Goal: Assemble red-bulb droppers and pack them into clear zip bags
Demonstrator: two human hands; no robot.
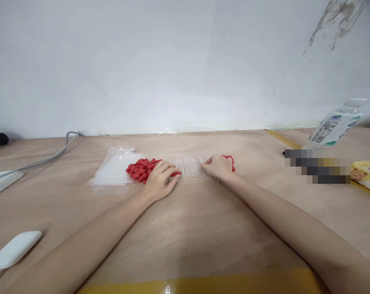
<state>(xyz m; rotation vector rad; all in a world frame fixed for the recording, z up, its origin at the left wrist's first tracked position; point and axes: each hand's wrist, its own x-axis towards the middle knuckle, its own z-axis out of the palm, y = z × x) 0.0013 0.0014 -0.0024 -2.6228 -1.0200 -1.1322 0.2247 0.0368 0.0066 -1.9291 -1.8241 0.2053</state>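
Note:
A row of clear plastic tubes (pixel 189 167) lies across the middle of the wooden table (pixel 185 228). A heap of small red caps (pixel 141 168) sits at its left end, and a few more red caps (pixel 229 158) show at its right end. My left hand (pixel 160 179) rests at the left end of the row, fingers curled and pinching a red cap. My right hand (pixel 218 166) lies on the right end of the row, fingers bent down onto the tubes.
Clear plastic bags (pixel 113 169) lie left of the red heap. A grey cable (pixel 43 160) runs at far left, with white objects (pixel 14 249) near the left edge. A tilted plastic bottle (pixel 336 124) and a yellow packet (pixel 367 174) are at right. Yellow tape (pixel 203 283) edges the table front.

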